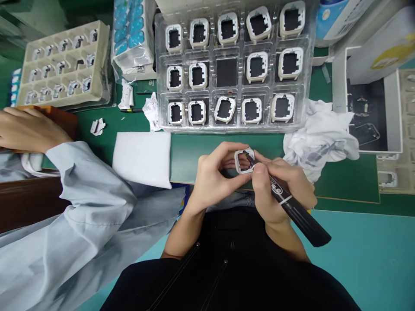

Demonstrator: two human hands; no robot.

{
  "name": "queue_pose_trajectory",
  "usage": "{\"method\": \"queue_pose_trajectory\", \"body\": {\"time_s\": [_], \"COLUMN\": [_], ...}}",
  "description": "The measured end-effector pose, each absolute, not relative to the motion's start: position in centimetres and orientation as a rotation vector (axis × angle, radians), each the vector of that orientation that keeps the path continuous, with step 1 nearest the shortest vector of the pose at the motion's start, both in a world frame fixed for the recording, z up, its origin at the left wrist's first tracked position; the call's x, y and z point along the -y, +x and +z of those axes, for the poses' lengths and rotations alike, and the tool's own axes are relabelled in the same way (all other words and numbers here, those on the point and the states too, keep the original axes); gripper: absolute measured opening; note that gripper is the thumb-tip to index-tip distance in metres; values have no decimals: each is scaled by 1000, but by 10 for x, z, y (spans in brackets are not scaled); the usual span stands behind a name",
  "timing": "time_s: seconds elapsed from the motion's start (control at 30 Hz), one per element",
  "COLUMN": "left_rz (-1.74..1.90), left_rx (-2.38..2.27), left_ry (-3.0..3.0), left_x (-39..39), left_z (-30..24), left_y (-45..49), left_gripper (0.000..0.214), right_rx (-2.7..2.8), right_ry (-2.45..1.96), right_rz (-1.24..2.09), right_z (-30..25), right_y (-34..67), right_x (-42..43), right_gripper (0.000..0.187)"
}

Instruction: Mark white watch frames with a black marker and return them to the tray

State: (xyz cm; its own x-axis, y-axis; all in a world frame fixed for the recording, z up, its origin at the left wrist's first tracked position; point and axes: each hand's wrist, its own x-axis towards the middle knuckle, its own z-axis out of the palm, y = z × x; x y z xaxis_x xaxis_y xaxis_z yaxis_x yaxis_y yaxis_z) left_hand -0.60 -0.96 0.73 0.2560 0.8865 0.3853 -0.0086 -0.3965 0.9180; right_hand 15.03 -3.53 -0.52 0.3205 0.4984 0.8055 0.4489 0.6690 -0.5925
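Note:
My left hand [215, 175] is closed around a small white square frame [244, 160], held in front of me above the table's near edge. My right hand [280, 188] grips a thick black marker [293, 207] like a pen, its tip touching the frame's inner edge. Just beyond my hands lies a clear plastic tray [233, 125] with several white square frames in its pockets; one middle pocket holds no frame.
A co-worker's sleeve [90, 203] and hand [29, 129] reach in from the left. A white pad [142, 157] lies left of my hands, a crumpled white cloth [320, 138] to the right. A beige tray of small parts [61, 65] stands far left, a white box [369, 112] far right.

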Motion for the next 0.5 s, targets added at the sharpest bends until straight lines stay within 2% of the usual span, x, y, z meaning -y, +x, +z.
{"method": "queue_pose_trajectory", "body": {"time_s": [0.27, 0.5], "left_rz": [1300, 1288], "left_rx": [-895, -908], "left_ry": [1842, 1851], "left_x": [7, 9], "left_z": [6, 7], "left_y": [-7, -7], "left_gripper": [42, 39], "right_rx": [1289, 1306], "right_ry": [-931, -943], "right_rz": [29, 6], "right_z": [-4, -1], "right_y": [148, 150], "right_x": [36, 35], "right_gripper": [17, 18]}}
